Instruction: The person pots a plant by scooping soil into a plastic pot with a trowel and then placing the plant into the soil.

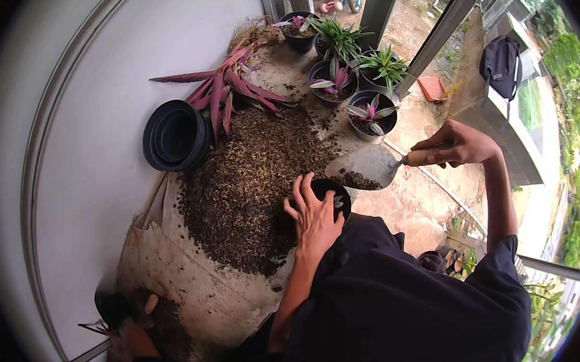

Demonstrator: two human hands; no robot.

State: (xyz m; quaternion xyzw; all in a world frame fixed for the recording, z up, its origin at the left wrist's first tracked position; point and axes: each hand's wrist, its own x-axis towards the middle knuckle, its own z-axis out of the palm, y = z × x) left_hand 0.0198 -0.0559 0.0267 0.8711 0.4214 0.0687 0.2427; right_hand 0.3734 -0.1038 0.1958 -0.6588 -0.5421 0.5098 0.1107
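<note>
My left hand (317,214) is over a black plastic pot (342,190), fingers spread, with thumb and index finger inside its rim beside a pale striped leaf (338,203). Whether they pinch the plant is hidden. My right hand (454,144) grips the wooden handle of a metal trowel (377,162). Its blade is at the pot's upper edge and carries some dark soil (355,180). Left of the pot lies a large heap of potting mix (250,184). Above the trowel stand potted purple-and-green plants (372,114) and potted spider plants (340,38).
Nested black pots (178,136) stand left of the heap, near uprooted purple-leaved plants (225,84). At lower left, another person's hand (137,340) is near a dark pot (112,309) and a wooden handle (151,303). A metal post (441,29) rises at upper right, near an orange dustpan (432,89).
</note>
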